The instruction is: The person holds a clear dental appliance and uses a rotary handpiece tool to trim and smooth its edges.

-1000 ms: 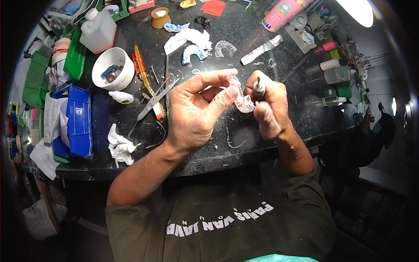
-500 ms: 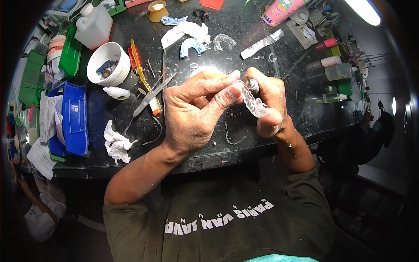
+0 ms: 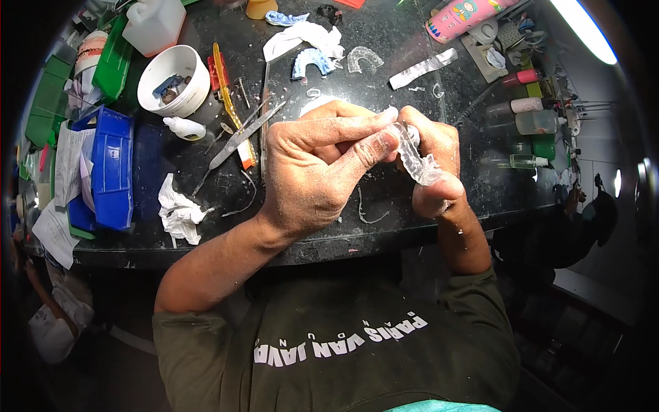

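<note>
A clear, arch-shaped dental aligner (image 3: 417,162) with ridged tooth forms is pinched at its upper end between the thumb and forefinger of my left hand (image 3: 312,165). Its lower end lies against the thumb of my right hand (image 3: 441,147). The right fingers are curled round a small metal-tipped handpiece (image 3: 412,134), most of it hidden behind the aligner and the hand. Pale dust coats both hands. Beyond them on the dark bench are a blue-and-white dental arch piece (image 3: 312,63) and another clear aligner (image 3: 364,60).
Left of my hands lie a metal tweezer-like tool (image 3: 244,141), a small white bottle (image 3: 185,128), crumpled tissue (image 3: 180,211), a white tub (image 3: 199,81) and a blue bin (image 3: 113,175). A pink tumbler (image 3: 460,17) and several bottles line the right side. The bench's front edge (image 3: 322,255) runs below my wrists.
The whole view has shifted slightly, with the bench things sitting higher in it. The aligner has moved a little to the right between my hands, and less of the handpiece's metal shows.
</note>
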Tool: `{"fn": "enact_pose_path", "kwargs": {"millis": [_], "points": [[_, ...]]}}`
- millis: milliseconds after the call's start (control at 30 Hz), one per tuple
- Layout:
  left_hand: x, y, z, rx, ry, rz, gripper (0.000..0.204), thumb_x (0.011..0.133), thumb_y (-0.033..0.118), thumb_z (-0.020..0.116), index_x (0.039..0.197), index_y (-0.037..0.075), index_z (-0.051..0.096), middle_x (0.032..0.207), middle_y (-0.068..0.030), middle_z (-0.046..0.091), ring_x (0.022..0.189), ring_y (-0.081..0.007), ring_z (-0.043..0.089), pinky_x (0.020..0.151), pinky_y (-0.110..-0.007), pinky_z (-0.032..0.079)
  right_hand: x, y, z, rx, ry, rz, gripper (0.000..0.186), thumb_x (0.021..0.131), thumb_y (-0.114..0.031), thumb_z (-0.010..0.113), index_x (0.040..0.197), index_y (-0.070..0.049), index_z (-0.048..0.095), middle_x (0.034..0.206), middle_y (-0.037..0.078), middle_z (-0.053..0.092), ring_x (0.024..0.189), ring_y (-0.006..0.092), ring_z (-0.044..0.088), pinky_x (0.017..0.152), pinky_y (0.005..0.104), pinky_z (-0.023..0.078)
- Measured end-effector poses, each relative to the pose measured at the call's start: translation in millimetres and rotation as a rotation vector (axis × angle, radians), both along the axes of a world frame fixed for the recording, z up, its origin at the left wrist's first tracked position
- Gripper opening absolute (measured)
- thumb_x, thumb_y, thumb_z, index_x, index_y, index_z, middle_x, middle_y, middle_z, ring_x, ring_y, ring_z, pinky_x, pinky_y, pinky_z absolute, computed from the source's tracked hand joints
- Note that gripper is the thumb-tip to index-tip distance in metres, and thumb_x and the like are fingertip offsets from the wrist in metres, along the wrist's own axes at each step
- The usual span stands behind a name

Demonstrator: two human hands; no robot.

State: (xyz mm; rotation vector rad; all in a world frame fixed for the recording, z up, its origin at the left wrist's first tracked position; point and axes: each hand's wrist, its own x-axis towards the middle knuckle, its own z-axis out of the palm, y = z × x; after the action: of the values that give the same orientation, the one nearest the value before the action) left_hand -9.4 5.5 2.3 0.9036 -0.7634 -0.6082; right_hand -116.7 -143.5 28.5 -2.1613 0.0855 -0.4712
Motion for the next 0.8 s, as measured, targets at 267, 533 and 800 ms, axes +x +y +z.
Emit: {"fn": "enact_pose_path", "kwargs": {"millis": [267,533,800], "points": [[-1.4,-0.7,3.4,-0.052,0.062,-0.016,0.024,0.088,-0.003,0.066,0.112,-0.003,0.067,0.100,-0.0140,0.065,0.085,-0.0151,0.064,0.076,-0.026,0.053,-0.6,-0.9,-4.5,-0.004,-0.015,-0.006,0.089,0.078,-0.088,0.027,0.074,-0.002,0.049,0.058,0.005,0.043,0.049,0.0153,0.045,0.045,0.0299,0.035],[-1.9,-1.1,4.0,-0.091,0.065,0.001,0.025,0.088,-0.005,0.065,0.112,-0.004,0.067,0.100,-0.0139,0.066,0.086,-0.0152,0.065,0.077,-0.026,0.053,-1.3,1.6,-1.2,-0.053,0.122,-0.081,0.101,0.060,-0.098,0.010,0.070,-0.004,0.047,0.057,-0.001,0.044,0.049,0.0066,0.043,0.044,0.0233,0.030],[-1.5,-0.1,4.1,-0.084,0.072,0.010,0.024,0.087,-0.007,0.064,0.111,-0.004,0.067,0.102,-0.0142,0.065,0.088,-0.0163,0.066,0.080,-0.027,0.056,-0.1,5.0,2.4,-0.058,0.163,-0.110,0.106,0.056,-0.100,0.004,0.069,-0.004,0.047,0.056,-0.003,0.044,0.048,0.0040,0.040,0.043,0.0216,0.027]]}}
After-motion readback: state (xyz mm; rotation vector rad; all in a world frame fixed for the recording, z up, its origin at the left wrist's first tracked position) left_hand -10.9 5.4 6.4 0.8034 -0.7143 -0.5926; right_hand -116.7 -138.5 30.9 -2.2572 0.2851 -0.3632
